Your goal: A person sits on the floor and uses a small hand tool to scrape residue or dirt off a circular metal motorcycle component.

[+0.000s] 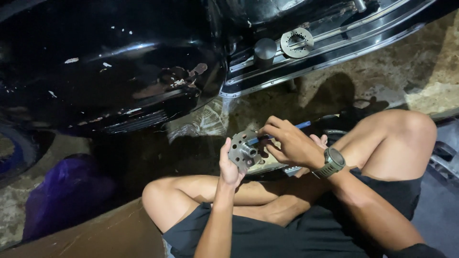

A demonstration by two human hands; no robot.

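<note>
A round grey metal hub (244,150), drilled with a ring of holes around a raised central boss, is held upright in the left hand (230,167), whose fingers are clamped on its rim from the 7 o'clock side, the thumb pressed against the edge nearest the body. The drilled face is turned toward 2 o'clock, where the right hand (289,143) is met. In that hand a slim blue-handled tool (302,125) is pinched between closed fingers; its long axis runs from 2 o'clock down toward 8 o'clock, and its tip is laid on or just at the boss, though actual contact cannot be told. Of the 2 hands the left is the nearer, being on the hub itself. A green wristwatch (332,162) is worn on the right wrist. Well apart, at 12 o'clock, a toothed metal ring (297,42) and a dark cylinder (265,49) are seen resting on a black vehicle's running board (334,45).
</note>
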